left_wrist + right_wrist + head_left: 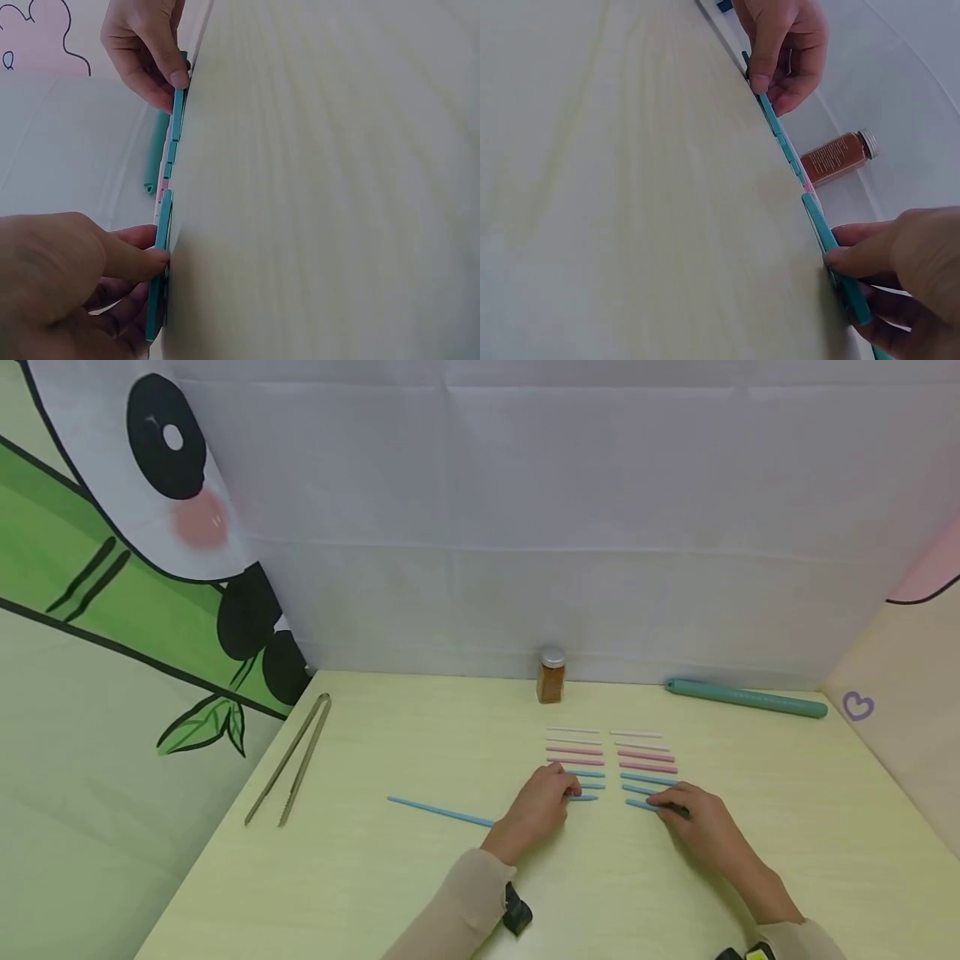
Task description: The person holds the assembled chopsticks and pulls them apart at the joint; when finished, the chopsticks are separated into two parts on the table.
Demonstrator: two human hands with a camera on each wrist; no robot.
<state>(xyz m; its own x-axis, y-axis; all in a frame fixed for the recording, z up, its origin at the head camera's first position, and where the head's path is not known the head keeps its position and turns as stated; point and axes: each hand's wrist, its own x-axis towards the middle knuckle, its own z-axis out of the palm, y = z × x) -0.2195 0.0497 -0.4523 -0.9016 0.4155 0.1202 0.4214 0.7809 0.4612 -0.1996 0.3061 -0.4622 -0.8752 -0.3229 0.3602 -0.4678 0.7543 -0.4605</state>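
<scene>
In the head view, my left hand (pixel 536 806) pinches the front blue stick (pixel 587 797) of the left column between thumb and fingers. Opposite it, my right hand (pixel 697 822) pinches the front blue stick (pixel 638 804) of the right column. Both wrist views show these sticks lying low at the tabletop, the left one (pixel 163 247) and the right one (pixel 823 225) each under a thumb. Behind them, more blue sticks (pixel 648 778), pink sticks (pixel 647 755) and thin white sticks (pixel 636 734) lie in two side-by-side columns with a narrow gap. Fingers partly cover the nearer blue sticks.
A longer blue stick (pixel 438 810) lies slantwise left of my left hand, its right end by the wrist. Tongs (pixel 303 752) lie spread at the table's left. A silver-lidded jar (pixel 551 677) and a green rod (pixel 746 698) are near the back curtain.
</scene>
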